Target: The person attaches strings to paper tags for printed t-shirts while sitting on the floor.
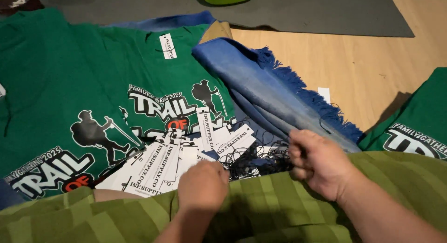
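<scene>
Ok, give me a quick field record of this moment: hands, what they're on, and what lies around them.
left hand: closed, on the pile of white tags
right hand: fingers in the tangle of black strings
under the tags: green printed shirts
beside: blue fringed cloth
foreground: striped green cloth
far right: another green shirt
floor: wood, grey mat

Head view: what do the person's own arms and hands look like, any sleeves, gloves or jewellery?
Both forearms are bare, with no sleeves in view. The left hand and right hand wear no gloves. No rings, watch or wristband show on the sides that face the camera. No markings or cables are visible.
</scene>
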